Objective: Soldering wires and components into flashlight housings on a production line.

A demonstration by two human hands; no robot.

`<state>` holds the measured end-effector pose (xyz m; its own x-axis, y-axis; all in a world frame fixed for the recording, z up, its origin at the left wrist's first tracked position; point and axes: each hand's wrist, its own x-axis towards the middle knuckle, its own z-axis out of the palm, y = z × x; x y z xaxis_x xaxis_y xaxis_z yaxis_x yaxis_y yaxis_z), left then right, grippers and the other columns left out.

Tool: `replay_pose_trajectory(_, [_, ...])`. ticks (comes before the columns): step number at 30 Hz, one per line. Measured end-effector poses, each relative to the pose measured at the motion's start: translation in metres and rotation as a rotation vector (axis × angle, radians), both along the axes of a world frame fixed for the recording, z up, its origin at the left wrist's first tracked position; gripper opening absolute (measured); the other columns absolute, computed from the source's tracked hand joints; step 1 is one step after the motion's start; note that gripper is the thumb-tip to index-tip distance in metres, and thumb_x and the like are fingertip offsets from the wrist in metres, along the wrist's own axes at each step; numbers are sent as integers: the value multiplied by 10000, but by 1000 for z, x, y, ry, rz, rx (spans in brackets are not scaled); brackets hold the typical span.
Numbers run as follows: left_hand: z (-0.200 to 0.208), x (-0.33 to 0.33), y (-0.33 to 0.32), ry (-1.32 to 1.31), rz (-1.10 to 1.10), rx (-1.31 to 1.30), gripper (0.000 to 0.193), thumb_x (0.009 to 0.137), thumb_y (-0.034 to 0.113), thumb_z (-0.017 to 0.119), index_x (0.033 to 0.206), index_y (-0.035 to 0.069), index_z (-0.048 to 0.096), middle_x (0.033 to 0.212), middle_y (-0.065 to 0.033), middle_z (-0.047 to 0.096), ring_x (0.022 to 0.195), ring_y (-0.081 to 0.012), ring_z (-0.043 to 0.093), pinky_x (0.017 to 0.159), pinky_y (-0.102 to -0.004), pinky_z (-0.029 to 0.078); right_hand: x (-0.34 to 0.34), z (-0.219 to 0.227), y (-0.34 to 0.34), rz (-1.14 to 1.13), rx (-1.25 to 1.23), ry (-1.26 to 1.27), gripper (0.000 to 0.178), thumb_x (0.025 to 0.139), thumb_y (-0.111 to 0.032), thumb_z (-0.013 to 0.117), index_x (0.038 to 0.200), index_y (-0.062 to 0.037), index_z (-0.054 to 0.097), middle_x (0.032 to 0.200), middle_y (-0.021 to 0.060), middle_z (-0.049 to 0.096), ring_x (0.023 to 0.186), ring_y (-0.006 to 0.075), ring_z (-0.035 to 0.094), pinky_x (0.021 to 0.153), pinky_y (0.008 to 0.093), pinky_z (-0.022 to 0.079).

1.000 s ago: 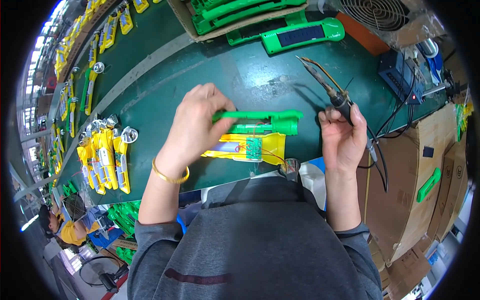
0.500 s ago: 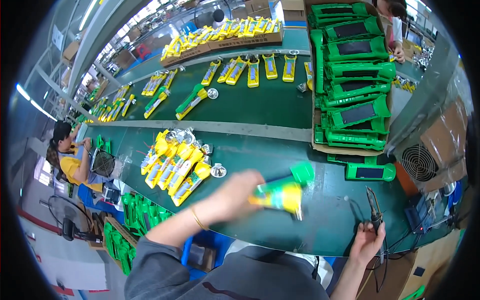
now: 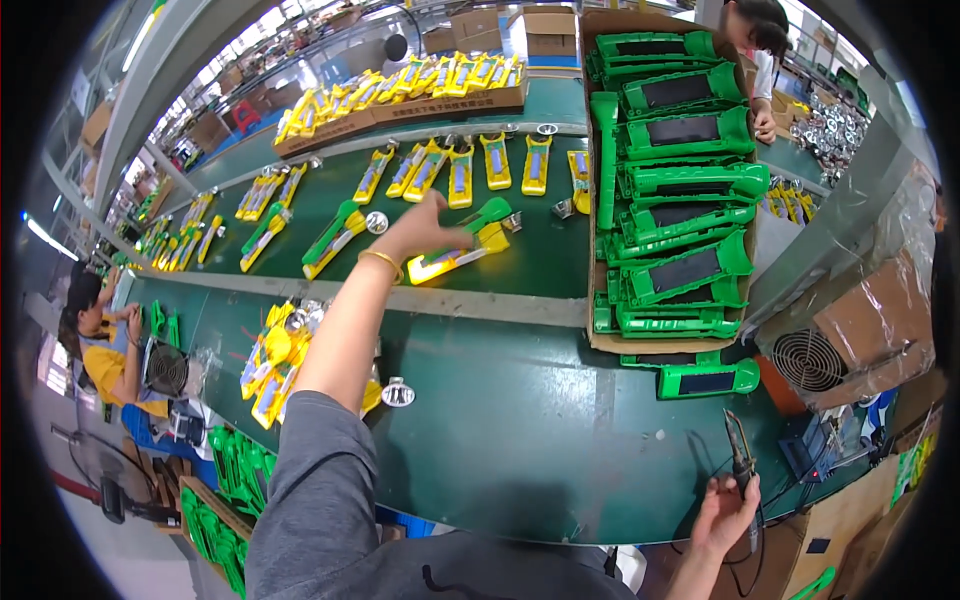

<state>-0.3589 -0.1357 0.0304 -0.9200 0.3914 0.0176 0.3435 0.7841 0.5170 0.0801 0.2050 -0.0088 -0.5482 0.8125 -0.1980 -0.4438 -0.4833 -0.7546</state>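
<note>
My left hand reaches across to the far green strip, its thumb and fingers spread apart. Beside its fingertips lies a yellow-and-green flashlight casing, the green half lying along the yellow one. Whether the thumb still touches it I cannot tell. In my right hand, at the lower right, is a soldering iron held upright with its tip pointing up. Below my left forearm rests a pile of yellow casings with silver reflectors, partly hidden by the arm.
A carton of green casings stands at the right. Another green casing lies just below it. More yellow casings line the far strip. At the right are a fan grille and a blue soldering station. Two other people work nearby.
My left hand has carried the yellow-and-green flashlight casing up and away to the far strip, and its fingers have opened. The right hand still holds the soldering iron. The view has shifted slightly.
</note>
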Motion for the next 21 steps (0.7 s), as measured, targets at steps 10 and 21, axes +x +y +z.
replay_pose_trajectory(10, [-22, -140, 119, -256, 799, -246, 980, 613, 688, 636, 1371, 124, 380, 1473, -249, 101, 1355, -471, 64, 1002, -635, 231, -5, 4, 7, -1, 17, -141, 180, 921, -267, 508, 934, -93, 549, 724, 15, 562, 691, 106, 523, 686, 299, 428])
replay_pose_trajectory(21, [-29, -159, 12, 29, 422, -251, 693, 646, 609, 613, 1100, 86, 632, 1135, -161, 614, 1024, -289, 595, 910, -370, 439, -21, -5, 8, 43, -69, -89, 202, 910, -252, 526, 973, -61, 541, 761, 25, 556, 709, 98, 523, 703, 320, 450])
